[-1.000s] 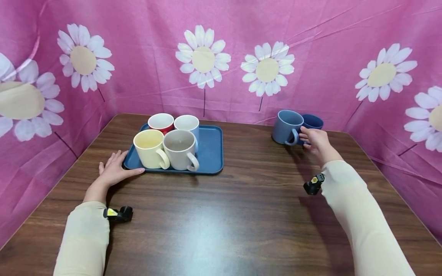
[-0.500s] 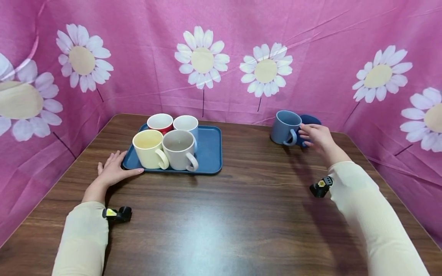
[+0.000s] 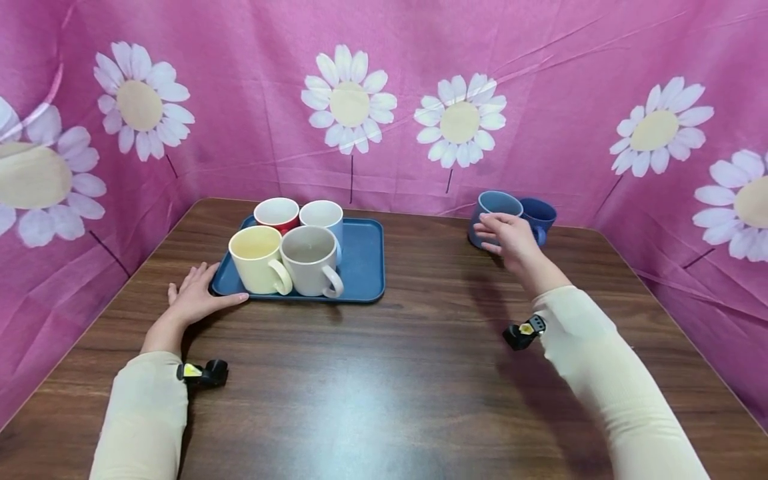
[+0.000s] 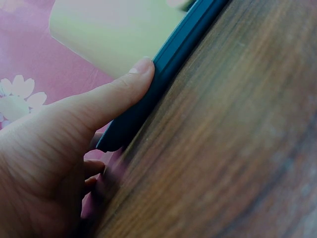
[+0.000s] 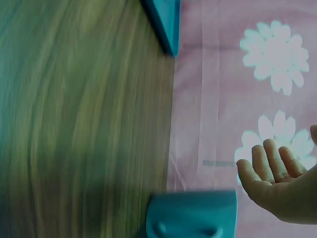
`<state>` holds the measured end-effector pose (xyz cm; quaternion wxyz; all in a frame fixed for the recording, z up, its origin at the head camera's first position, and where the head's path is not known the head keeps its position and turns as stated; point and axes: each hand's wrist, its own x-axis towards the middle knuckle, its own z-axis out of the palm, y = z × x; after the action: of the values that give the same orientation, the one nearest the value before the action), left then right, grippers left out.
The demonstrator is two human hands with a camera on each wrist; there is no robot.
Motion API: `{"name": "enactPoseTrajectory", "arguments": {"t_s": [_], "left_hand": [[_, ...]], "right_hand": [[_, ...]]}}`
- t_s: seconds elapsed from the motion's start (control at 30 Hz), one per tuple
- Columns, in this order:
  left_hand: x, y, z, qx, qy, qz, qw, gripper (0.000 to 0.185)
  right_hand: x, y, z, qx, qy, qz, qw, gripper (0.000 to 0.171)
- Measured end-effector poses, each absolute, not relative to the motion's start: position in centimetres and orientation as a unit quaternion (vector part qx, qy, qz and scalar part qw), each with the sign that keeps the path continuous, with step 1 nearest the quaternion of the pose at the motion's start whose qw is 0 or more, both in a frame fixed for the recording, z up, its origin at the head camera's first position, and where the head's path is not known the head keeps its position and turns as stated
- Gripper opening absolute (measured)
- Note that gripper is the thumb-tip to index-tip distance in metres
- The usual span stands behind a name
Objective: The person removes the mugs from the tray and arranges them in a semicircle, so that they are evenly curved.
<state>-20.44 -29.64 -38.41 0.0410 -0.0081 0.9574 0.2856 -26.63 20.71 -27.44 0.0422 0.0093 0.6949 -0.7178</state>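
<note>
Two blue mugs stand at the far right of the tabletop (image 3: pixel 420 373), and the right hand (image 3: pixel 507 237) hovers at the near side of the lighter mug (image 3: pixel 489 208), fingers spread wide in a loose, empty grip, with the dark mug (image 3: pixel 540 215) just behind. The left hand (image 3: pixel 195 300) lies flat on the tabletop, fingers straight, its thumb pressed along the near edge of the tray (image 3: pixel 366 267), which carries four mugs, the yellow mug (image 3: pixel 255 259) nearest that thumb.

Head cam overhead; wrist cams close, low.
</note>
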Motion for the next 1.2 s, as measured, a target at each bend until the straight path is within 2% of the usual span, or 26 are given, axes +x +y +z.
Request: {"name": "enactPoseTrajectory", "arguments": {"t_s": [0.3, 0.67, 1.03, 1.2], "left_hand": [[-20.2, -29.5, -38.5, -0.009, 0.957, 0.286, 0.042, 0.099], [-20.0, -29.5, -38.8, -0.012, 0.956, 0.289, 0.042, 0.098], [-20.3, -29.5, -38.6, -0.011, 0.957, 0.287, 0.041, 0.099], [-20.4, -29.5, -38.5, -0.009, 0.958, 0.283, 0.039, 0.099]], "right_hand": [[-26.7, 16.1, -29.2, 0.011, 0.698, -0.712, 0.077, 0.004], [-26.3, 9.8, -31.1, -0.042, 0.742, -0.658, 0.121, 0.033], [-24.7, 4.7, -31.7, -0.079, 0.737, -0.642, 0.197, 0.032], [-24.1, 2.9, -31.8, -0.083, 0.736, -0.637, 0.212, 0.028]]}}
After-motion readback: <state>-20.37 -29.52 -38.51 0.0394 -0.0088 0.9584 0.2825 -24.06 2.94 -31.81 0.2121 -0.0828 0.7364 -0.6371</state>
